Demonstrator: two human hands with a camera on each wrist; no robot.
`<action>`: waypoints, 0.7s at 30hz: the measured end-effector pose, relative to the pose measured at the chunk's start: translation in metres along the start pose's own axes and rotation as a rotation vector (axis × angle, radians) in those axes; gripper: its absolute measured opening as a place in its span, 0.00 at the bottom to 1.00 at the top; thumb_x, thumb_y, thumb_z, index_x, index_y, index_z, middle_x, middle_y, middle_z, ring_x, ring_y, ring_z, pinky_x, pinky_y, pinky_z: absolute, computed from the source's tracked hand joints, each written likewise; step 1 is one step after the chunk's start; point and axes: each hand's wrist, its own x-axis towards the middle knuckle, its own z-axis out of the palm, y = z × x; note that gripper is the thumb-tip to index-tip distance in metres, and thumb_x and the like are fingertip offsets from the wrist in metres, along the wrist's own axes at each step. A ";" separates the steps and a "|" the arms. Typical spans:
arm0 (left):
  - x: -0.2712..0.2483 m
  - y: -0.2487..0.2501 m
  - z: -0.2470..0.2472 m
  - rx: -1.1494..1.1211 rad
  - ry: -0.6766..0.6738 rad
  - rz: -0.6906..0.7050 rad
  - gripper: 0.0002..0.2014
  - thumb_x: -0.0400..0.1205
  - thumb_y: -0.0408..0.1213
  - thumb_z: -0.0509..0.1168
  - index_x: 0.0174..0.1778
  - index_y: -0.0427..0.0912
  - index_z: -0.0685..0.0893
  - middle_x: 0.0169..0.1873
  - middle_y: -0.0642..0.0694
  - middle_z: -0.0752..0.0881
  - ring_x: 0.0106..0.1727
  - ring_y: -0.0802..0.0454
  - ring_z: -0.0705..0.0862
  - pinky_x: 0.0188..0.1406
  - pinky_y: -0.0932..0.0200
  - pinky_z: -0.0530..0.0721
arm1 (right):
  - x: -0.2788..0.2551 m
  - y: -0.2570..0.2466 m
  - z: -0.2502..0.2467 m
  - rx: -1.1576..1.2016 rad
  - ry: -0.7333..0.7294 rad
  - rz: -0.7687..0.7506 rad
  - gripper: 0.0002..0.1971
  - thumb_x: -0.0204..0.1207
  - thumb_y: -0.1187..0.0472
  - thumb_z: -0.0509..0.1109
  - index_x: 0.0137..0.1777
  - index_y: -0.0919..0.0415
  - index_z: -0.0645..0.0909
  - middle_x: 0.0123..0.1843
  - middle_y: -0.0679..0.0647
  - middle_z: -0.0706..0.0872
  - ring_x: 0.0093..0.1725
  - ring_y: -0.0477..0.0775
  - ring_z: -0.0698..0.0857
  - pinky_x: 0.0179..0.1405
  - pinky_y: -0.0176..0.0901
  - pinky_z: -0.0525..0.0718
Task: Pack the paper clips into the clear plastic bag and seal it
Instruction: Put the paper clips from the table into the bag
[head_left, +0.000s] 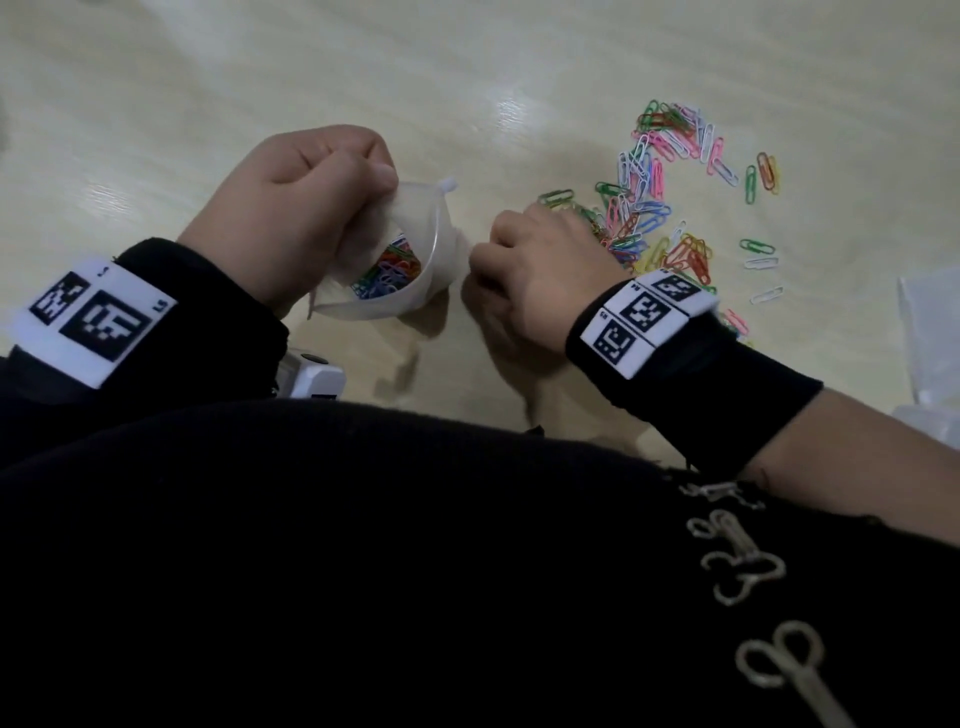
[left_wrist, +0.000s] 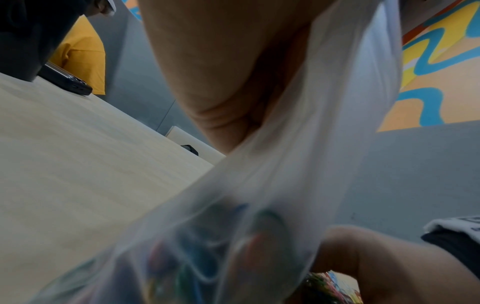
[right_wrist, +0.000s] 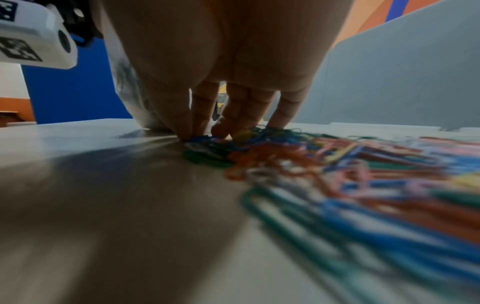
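My left hand (head_left: 363, 182) grips the rim of the clear plastic bag (head_left: 431, 280) and holds its mouth open just above the table. Several coloured paper clips (head_left: 387, 273) lie inside; through the bag wall (left_wrist: 259, 195) they show only as a blur. A loose pile of coloured paper clips (head_left: 654, 208) spreads over the table to the right of the bag. My right hand (head_left: 540, 254) rests on the pile's near left edge, next to the bag. Its thumb and fingertips (right_wrist: 205, 131) come together on a small bunch of clips (right_wrist: 207, 144).
More clear plastic bags (head_left: 930, 332) lie at the right edge of the pale wooden table (head_left: 260, 78). A dark phone (left_wrist: 64, 80) lies at the table's far side, near a person in a yellow shirt (left_wrist: 83, 55). A few stray clips (head_left: 758, 260) lie apart from the pile.
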 end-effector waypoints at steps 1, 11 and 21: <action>0.000 -0.001 0.001 -0.003 -0.008 0.000 0.16 0.75 0.34 0.56 0.19 0.47 0.72 0.12 0.54 0.69 0.17 0.53 0.62 0.19 0.66 0.60 | -0.003 0.006 -0.002 -0.037 -0.011 0.024 0.18 0.74 0.47 0.57 0.50 0.57 0.83 0.50 0.60 0.82 0.53 0.67 0.80 0.50 0.55 0.73; 0.005 0.000 0.023 0.057 0.015 0.017 0.13 0.72 0.39 0.58 0.21 0.47 0.73 0.14 0.51 0.71 0.20 0.53 0.66 0.21 0.62 0.62 | -0.016 0.087 -0.022 0.198 0.386 0.541 0.20 0.79 0.48 0.60 0.69 0.53 0.74 0.71 0.57 0.72 0.72 0.58 0.70 0.70 0.53 0.73; 0.006 0.004 0.042 0.017 0.090 0.024 0.16 0.73 0.36 0.57 0.18 0.47 0.72 0.12 0.52 0.70 0.19 0.54 0.65 0.33 0.53 0.72 | -0.019 0.059 -0.004 0.115 0.128 0.100 0.16 0.81 0.55 0.59 0.64 0.60 0.78 0.66 0.59 0.76 0.64 0.64 0.74 0.62 0.55 0.75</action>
